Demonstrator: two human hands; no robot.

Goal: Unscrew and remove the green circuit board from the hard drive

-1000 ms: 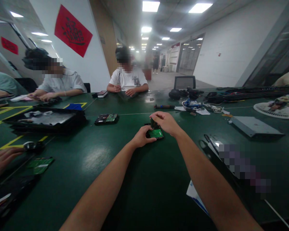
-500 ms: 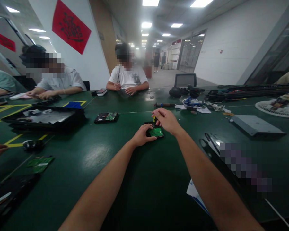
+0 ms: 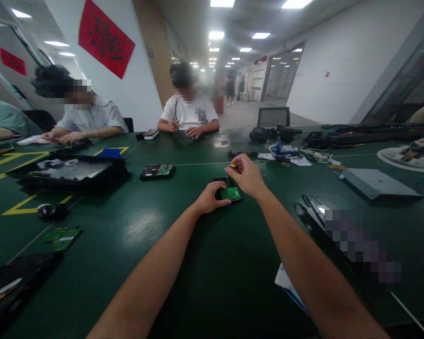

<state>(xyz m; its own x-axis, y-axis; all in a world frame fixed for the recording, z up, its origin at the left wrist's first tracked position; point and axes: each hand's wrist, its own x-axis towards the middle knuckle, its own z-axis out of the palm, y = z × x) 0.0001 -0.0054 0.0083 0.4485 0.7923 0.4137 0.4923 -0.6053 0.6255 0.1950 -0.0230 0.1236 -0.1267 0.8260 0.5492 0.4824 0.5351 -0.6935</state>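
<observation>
On the green table lies a hard drive [image 3: 231,193] with its green circuit board facing up. My left hand [image 3: 209,197] grips its left side, thumb along the near edge and fingers over the far part. Just above the drive's far right part, my right hand [image 3: 247,176] is closed around a small screwdriver [image 3: 233,166], whose yellow-and-black handle end shows between thumb and fingers. The fingers and the drive's dark far end make the screwdriver's tip hard to see. A second hard drive [image 3: 157,171], board up, rests farther left, apart from both hands.
At left are a black tray [image 3: 70,175], a loose green circuit board [image 3: 62,238] and a black device [image 3: 17,282]. To the right lie a grey metal box [image 3: 380,182] and cables [image 3: 367,136]. A dark tool [image 3: 243,153] lies beyond my right hand. Co-workers sit across the table.
My right fingers have shifted on the screwdriver, so its yellow handle end now shows higher up between them. My left hand stays on the hard drive. The view has moved slightly.
</observation>
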